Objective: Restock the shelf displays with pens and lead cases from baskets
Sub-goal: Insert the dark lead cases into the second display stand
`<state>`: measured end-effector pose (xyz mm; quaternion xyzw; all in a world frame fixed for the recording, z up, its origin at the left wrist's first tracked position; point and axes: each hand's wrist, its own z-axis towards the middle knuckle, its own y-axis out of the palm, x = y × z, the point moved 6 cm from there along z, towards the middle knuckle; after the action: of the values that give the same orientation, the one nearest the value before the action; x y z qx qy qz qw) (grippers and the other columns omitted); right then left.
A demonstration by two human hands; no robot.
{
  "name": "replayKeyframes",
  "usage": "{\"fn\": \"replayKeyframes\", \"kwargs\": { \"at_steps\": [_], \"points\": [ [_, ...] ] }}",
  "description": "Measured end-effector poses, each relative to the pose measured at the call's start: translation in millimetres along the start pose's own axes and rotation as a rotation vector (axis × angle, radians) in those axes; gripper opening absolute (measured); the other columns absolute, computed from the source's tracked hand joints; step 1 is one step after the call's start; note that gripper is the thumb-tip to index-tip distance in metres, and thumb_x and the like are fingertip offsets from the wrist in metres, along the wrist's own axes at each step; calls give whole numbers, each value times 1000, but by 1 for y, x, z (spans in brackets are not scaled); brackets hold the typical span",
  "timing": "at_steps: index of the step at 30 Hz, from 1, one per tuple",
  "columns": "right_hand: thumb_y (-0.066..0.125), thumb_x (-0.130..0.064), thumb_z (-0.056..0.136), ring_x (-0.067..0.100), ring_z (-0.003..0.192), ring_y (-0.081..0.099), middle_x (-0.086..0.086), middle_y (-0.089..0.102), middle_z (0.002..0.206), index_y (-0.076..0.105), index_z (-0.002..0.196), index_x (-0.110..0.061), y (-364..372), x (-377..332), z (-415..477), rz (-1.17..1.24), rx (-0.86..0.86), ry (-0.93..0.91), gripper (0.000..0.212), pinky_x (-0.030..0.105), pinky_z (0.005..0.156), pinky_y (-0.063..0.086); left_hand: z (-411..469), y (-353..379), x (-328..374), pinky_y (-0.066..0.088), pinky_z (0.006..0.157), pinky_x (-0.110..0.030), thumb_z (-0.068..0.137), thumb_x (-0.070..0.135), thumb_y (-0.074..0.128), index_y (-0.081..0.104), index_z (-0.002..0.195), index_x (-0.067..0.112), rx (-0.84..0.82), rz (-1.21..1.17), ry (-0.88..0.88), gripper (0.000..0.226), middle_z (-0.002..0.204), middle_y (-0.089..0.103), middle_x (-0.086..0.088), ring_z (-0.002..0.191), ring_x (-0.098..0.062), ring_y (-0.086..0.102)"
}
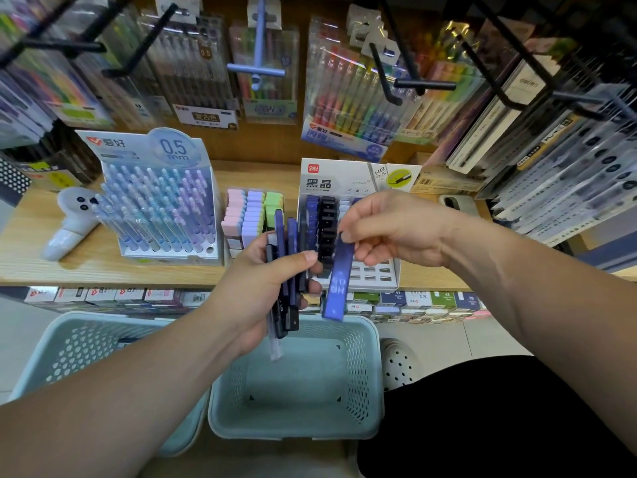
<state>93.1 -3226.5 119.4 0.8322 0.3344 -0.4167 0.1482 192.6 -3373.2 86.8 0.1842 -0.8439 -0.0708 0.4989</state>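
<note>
Between thumb and fingertips of the right hand (389, 229) hangs a blue case (336, 281), pinched by its top end and slightly tilted, just beside the left hand (262, 288), whose curled fingers and thumb grip an upright bundle (287, 257) of dark and blue cases. Both hands hover in front of the lead display (344, 182), which stands on the wooden shelf (103, 267) with cases in its slots, right of pastel blocks (253, 215) and a pen display (158, 201). Below sit two pale baskets side by side, the right basket (374, 343) under the hanging case and the left basket (69, 322) partly behind the left forearm.
</note>
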Motion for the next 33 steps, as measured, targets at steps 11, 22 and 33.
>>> {"fn": "replayKeyframes", "kwargs": {
  "at_steps": [11, 22, 33],
  "points": [
    [66, 9, 86, 13, 52, 68, 8, 67, 61, 64, 79, -5, -23, -4, -2, 92, 147, -161, 16, 21, 49, 57, 4, -6, -1, 49, 48, -27, 94, 12, 64, 59, 104, 14, 86, -238, -103, 11, 84, 69, -15, 55, -22, 65],
    [83, -2, 77, 4, 59, 67, 15, 66, 93, 22, 154, -43, 42, 0, -4, -790, -141, -291, 107, 32, 63, 61, 11, -11, -2, 47, 51, -30, 94, 10, 65, 63, 110, 17, 149, -263, -24, 18, 81, 71, -10, 61, -21, 65],
    [73, -10, 90, 16, 72, 67, 2, 66, 93, 66, 106, -28, -55, 2, 10, -679, 493, -347, 26, 35, 71, 59, 8, -15, -3, 49, 55, -31, 94, 10, 66, 58, 108, 13, 157, -237, -48, 16, 92, 74, -14, 67, -22, 67]
  ]
}}
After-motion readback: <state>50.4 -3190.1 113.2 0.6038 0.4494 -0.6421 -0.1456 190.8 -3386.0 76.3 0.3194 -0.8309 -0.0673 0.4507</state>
